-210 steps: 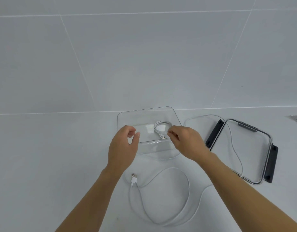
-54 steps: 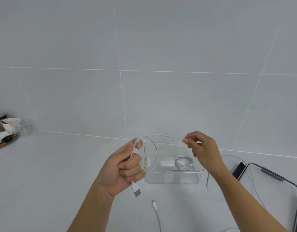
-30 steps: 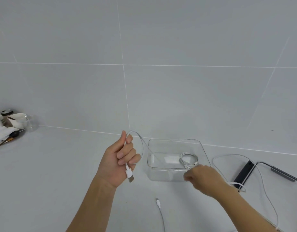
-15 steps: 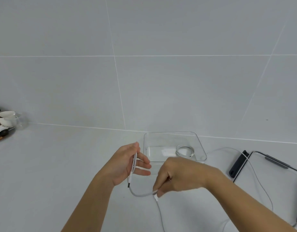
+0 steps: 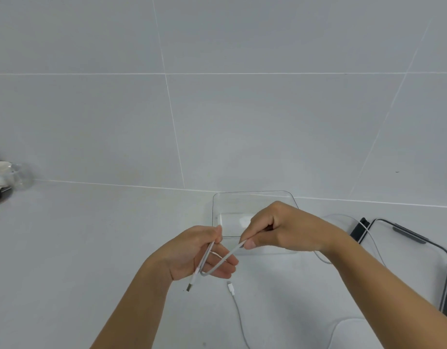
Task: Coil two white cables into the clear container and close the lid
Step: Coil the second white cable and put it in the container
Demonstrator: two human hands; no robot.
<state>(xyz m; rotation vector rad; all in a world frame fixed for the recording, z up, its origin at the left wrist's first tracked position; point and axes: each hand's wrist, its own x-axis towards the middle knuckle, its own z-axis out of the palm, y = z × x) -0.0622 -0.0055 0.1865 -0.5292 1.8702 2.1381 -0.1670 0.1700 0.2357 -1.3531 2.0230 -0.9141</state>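
A white cable (image 5: 218, 262) runs between both hands just in front of the clear container (image 5: 252, 195). My left hand (image 5: 196, 254) pinches it near the USB plug, which hangs below the palm. My right hand (image 5: 280, 229) grips the cable further along and bends it into a loop against the left palm. The rest of this cable trails right over the lid (image 5: 416, 260) and back along the counter to its small plug (image 5: 231, 289). My right hand hides the inside of the container, where the other coiled cable lay.
The lid, clear with black clips, lies flat to the right of the container. White cups and a glass (image 5: 6, 175) stand at the far left against the tiled wall. The counter is white.
My right hand has risen and brought the cable up and to the right, drawing a loop across my left palm. The camera view has dipped slightly.
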